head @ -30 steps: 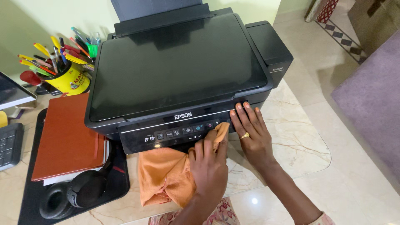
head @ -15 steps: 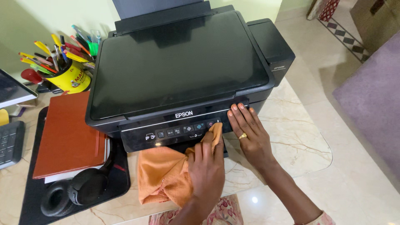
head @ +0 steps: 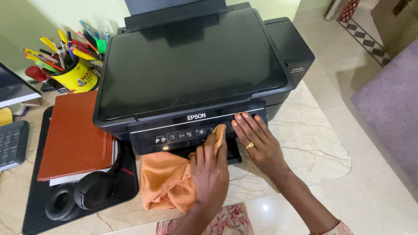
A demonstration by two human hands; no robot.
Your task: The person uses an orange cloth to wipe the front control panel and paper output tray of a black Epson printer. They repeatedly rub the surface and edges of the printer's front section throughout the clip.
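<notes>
An orange cloth (head: 167,180) is pressed against the front control panel (head: 183,135) of a black printer (head: 191,69) by the left hand (head: 210,172), whose fingers are curled over the cloth's upper fold; the rest of the cloth hangs down onto the marble table (head: 305,139). The right hand (head: 259,143) is laid flat and open just beside it, nothing being held, with its fingertips (head: 244,115) touching the printer's front edge; a ring is worn on one finger. Which button, if any, lies under the cloth cannot be made out. To the left, a brown notebook (head: 74,135), black headphones (head: 78,196) and a yellow pen cup (head: 80,78) are seen.
</notes>
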